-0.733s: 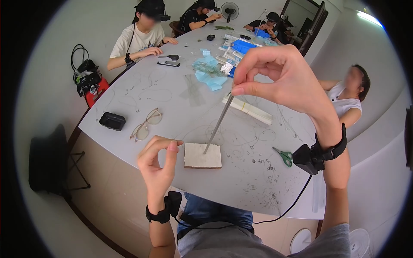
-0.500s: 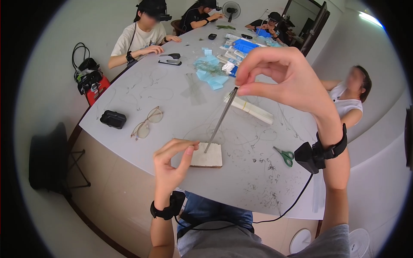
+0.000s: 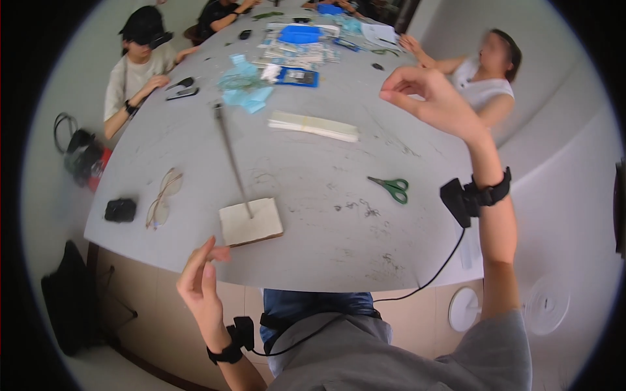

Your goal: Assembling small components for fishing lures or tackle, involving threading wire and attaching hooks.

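A thin dark metal rod stands up from a pale rectangular block on the table, leaning slightly with its dark tip toward the far side. My left hand is at the table's near edge, just short of the block, its slightly blurred fingers apart and nothing visible in them. Raised well to the right of the rod, my right hand has thumb and forefinger pressed together. Whatever they pinch, if anything, is too small to make out. Both wrists carry black strapped devices, the right one trailing a cable.
Green-handled scissors, dark thread-like scraps and a banded bundle of white strips lie on the table. Glasses and a black case are left. Blue sheets and a stapler lie farther off. Several people sit around.
My right hand has left the rod's top and moved off to the right. My left hand has drawn back from the block and its fingers have spread. The view has shifted too.
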The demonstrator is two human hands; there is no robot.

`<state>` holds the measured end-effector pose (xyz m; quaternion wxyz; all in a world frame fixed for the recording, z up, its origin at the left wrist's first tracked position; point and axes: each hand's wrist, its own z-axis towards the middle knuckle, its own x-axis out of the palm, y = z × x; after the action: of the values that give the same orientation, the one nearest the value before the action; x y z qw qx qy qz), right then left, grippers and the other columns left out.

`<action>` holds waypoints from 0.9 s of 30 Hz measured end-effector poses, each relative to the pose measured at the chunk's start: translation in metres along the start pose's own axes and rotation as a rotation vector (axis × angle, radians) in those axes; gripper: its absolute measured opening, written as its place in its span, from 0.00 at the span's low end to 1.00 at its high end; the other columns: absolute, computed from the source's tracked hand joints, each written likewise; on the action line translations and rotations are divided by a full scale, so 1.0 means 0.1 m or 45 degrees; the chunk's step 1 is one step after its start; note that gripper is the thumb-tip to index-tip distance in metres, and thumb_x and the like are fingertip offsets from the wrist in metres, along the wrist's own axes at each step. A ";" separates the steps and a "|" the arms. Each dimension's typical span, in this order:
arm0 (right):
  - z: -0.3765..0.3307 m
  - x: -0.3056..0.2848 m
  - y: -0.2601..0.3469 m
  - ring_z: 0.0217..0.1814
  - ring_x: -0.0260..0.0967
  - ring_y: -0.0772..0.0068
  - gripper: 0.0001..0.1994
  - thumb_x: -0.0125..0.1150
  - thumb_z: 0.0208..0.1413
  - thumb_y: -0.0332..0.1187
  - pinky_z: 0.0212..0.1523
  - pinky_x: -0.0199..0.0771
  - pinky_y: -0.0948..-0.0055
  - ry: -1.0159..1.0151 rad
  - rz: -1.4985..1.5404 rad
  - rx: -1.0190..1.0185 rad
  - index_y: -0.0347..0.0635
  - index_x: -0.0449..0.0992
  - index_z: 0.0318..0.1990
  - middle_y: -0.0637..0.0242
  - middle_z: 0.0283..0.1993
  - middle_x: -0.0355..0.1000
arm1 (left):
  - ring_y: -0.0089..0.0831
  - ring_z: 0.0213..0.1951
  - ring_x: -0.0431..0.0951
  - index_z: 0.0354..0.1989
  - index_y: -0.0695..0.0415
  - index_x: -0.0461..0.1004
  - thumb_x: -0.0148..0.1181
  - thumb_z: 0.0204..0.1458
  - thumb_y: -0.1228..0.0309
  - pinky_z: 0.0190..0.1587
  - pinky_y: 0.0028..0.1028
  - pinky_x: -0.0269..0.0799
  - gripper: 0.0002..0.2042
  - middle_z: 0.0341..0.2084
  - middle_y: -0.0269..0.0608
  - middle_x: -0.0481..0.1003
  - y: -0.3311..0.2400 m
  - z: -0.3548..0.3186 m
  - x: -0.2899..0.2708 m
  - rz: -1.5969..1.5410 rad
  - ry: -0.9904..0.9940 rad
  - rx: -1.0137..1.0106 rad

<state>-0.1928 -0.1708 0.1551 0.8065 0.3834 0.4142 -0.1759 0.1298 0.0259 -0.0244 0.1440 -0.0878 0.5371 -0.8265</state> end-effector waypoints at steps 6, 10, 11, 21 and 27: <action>-0.97 -0.22 -0.69 0.33 0.73 0.67 0.09 0.62 0.50 0.33 0.36 0.71 0.74 -0.056 -0.344 0.440 0.35 0.76 0.32 0.61 0.29 0.75 | 0.30 0.29 0.73 0.51 0.66 0.71 0.50 0.58 0.70 0.40 0.29 0.68 0.16 0.27 0.46 0.74 -0.10 -0.17 0.16 0.076 0.133 0.018; -1.83 -0.32 -1.10 0.34 0.74 0.59 0.13 0.65 0.47 0.38 0.37 0.72 0.69 0.087 -0.547 0.992 0.36 0.77 0.31 0.56 0.30 0.75 | 0.29 0.27 0.72 0.51 0.65 0.71 0.49 0.58 0.69 0.39 0.28 0.68 0.16 0.25 0.45 0.74 -0.07 -0.17 0.20 0.094 0.204 -0.005; -2.01 -0.31 -1.24 0.35 0.74 0.58 0.14 0.65 0.46 0.39 0.37 0.72 0.67 0.117 -0.579 1.108 0.36 0.77 0.31 0.54 0.31 0.75 | 0.28 0.26 0.72 0.51 0.65 0.71 0.49 0.58 0.69 0.38 0.28 0.68 0.16 0.25 0.45 0.74 -0.06 -0.17 0.22 0.108 0.207 0.000; -2.84 -0.35 -2.06 0.35 0.74 0.53 0.25 0.72 0.33 0.47 0.37 0.73 0.63 -0.060 -0.712 1.296 0.28 0.76 0.28 0.48 0.29 0.74 | 0.27 0.23 0.71 0.49 0.65 0.72 0.48 0.59 0.71 0.30 0.24 0.68 0.13 0.22 0.44 0.73 -0.06 -0.17 0.37 0.106 0.247 0.034; -2.75 -0.38 -2.11 0.18 0.72 0.64 0.19 0.74 0.30 0.35 0.22 0.73 0.69 -0.076 -0.354 1.510 0.26 0.74 0.21 0.54 0.19 0.73 | 0.26 0.23 0.71 0.49 0.64 0.72 0.48 0.59 0.72 0.29 0.24 0.68 0.13 0.23 0.44 0.73 -0.05 -0.18 0.38 0.093 0.285 0.024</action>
<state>-0.4891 -0.0985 -0.0137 0.4364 0.7043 0.2690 -0.4910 0.0877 0.0306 -0.0280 0.1138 0.0260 0.5448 -0.8304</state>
